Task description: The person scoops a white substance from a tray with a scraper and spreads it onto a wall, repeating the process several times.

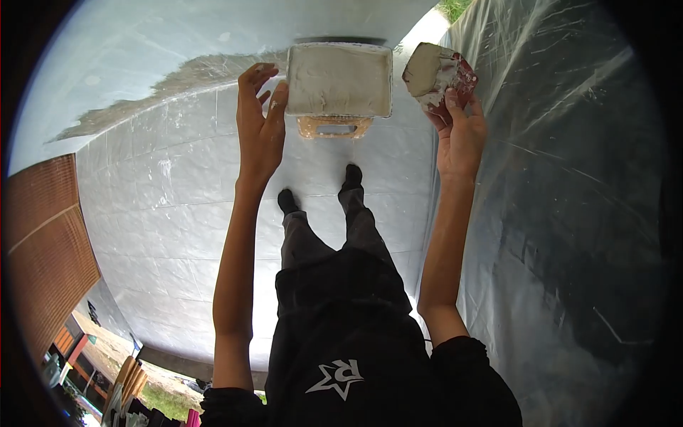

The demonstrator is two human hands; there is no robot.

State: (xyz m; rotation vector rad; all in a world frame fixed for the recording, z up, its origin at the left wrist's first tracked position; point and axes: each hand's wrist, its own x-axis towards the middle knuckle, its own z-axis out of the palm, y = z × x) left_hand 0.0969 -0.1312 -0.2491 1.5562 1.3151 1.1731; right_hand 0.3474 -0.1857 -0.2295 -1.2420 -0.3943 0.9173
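A rectangular tray (341, 80) of smooth grey-white paste stands ahead of me, on top of a yellowish stool (334, 127). Beside the tray's left edge is my left hand (260, 121), its fingers apart and slightly bent, holding nothing. My right hand (459, 139), to the right of the tray, is closed on the lower edge of a dark red, palm-sized piece (466, 73). Thick grey paste covers the left part of that piece, with white smears over the rest. Its exact kind I cannot tell.
A pale wall (213, 32) with a rough grey patch (178, 78) rises ahead. Grey sheeting (171, 206) covers the floor under my feet. Clear plastic sheeting (562, 178) hangs along the right. At the left is a brown slatted panel (50, 242), with assorted objects at the lower left.
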